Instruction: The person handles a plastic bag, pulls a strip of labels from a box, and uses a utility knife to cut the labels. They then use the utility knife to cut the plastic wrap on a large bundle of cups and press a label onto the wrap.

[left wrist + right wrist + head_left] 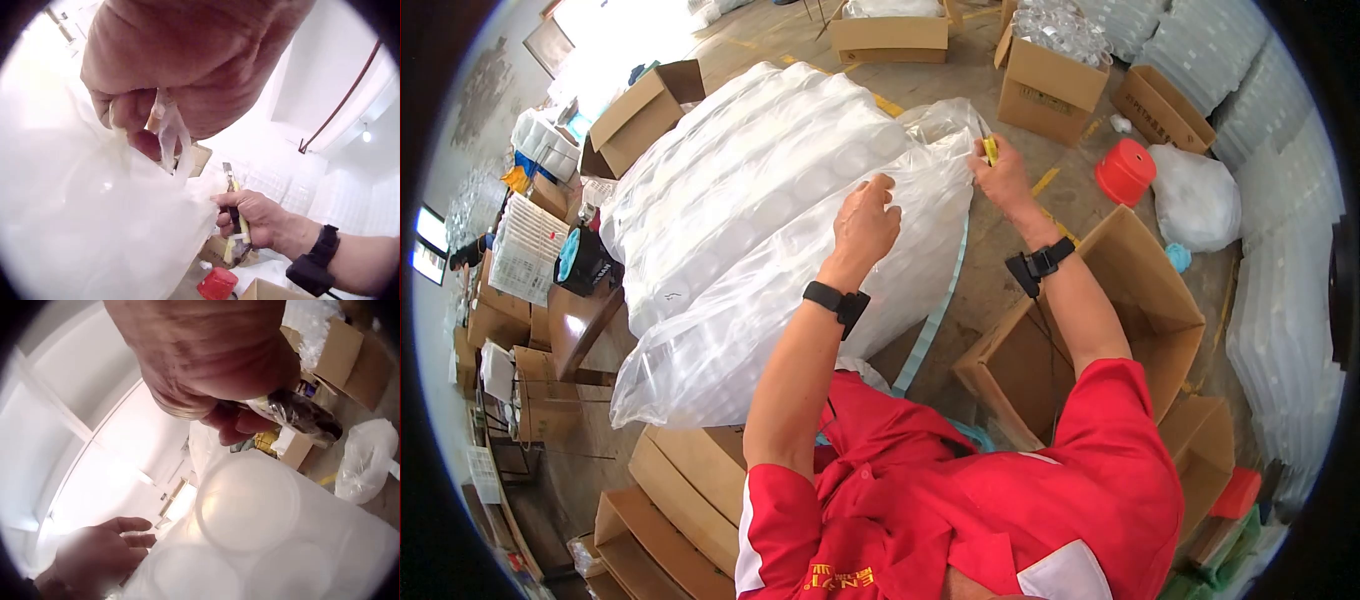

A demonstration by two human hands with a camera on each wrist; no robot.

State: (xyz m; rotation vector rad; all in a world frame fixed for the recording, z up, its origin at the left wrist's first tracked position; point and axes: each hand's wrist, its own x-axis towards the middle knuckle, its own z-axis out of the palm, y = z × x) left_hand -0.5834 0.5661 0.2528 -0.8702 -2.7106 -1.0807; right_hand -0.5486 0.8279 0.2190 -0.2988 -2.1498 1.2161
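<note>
A big clear plastic bag point(750, 190) packed with rows of round, translucent containers lies in front of me. My left hand point(867, 222) is over its near side, and in the left wrist view its curled fingers pinch a strip of the bag's film point(172, 134). At the bag's far right corner, my right hand point(1005, 178) grips a yellow utility knife point(991, 150). The knife's blade point(227, 167) points upward in the left wrist view, with the right fingertips right at the film. Round container ends point(249, 500) show through the bag below the right hand.
An open cardboard box point(1090, 330) stands by my right side, and flattened-looking cartons point(680, 490) are at lower left. Beyond are a red bucket point(1125, 172), a stuffed white bag point(1195, 198) and a box of clear plastic pieces point(1055, 90). A wooden table point(580, 320) stands left.
</note>
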